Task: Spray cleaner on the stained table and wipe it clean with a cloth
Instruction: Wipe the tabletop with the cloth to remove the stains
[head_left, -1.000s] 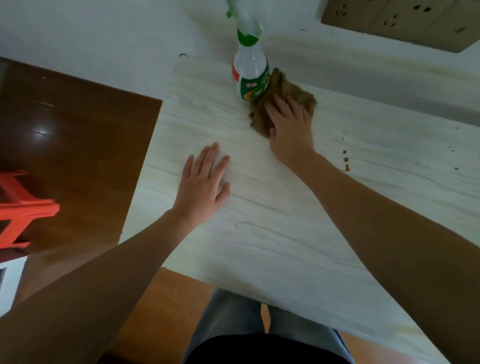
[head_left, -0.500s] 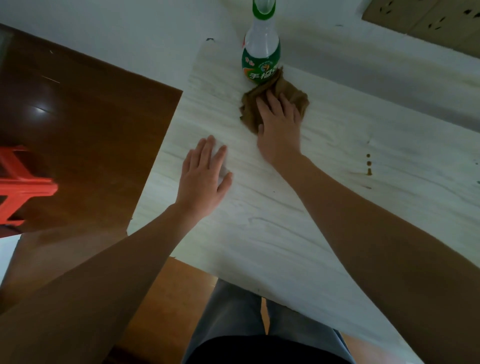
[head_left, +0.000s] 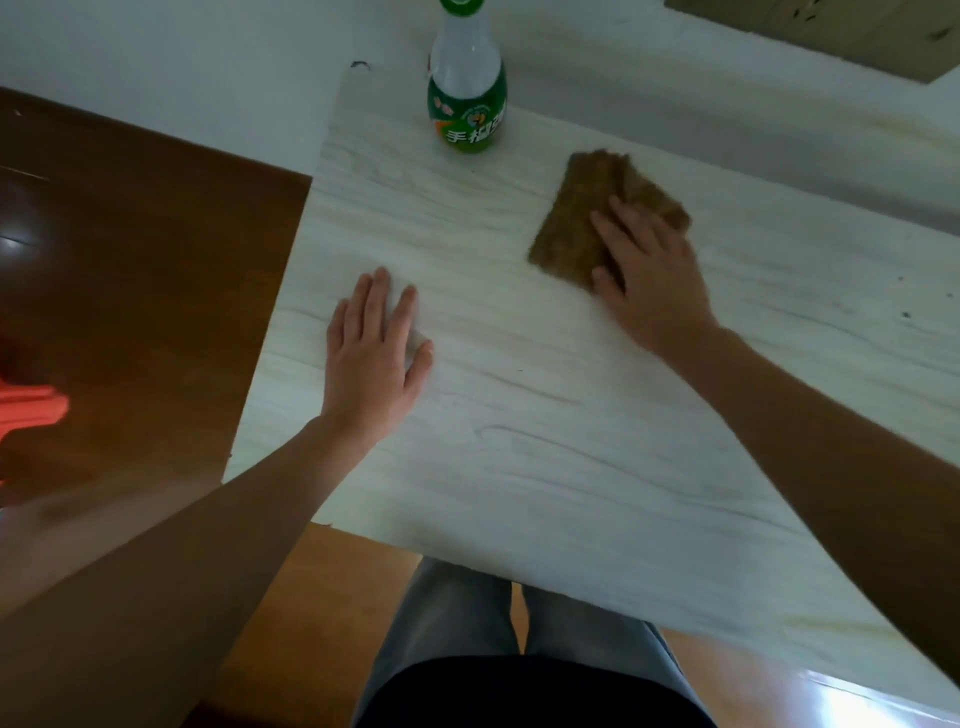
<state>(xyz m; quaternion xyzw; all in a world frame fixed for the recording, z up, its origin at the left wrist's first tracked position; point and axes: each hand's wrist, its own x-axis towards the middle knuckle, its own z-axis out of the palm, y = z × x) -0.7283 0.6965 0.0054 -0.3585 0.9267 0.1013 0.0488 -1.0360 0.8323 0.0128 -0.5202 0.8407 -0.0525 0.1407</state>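
Observation:
A brown cloth (head_left: 576, 218) lies flat on the pale wood-grain table (head_left: 519, 467), to the right of the spray bottle. My right hand (head_left: 649, 275) presses on the cloth's near right part with straight fingers. My left hand (head_left: 374, 358) rests flat on the table near its left edge, holding nothing. The cleaner bottle (head_left: 467, 88), clear with a green label, stands upright at the table's far left; its spray head is cut off by the frame's top. A few small dark specks (head_left: 906, 314) mark the table at the far right.
The table's left edge borders a dark brown wooden floor (head_left: 130, 260). A red stool (head_left: 26, 410) shows at the left margin. A white wall (head_left: 675, 78) runs behind the table, with cardboard (head_left: 857, 36) at the top right. My legs (head_left: 519, 649) stand at the near edge.
My right hand has slid the cloth to the right, away from the bottle, and the cloth now lies spread flatter. The brown drops seen earlier right of my hand are no longer visible. My left hand stays put.

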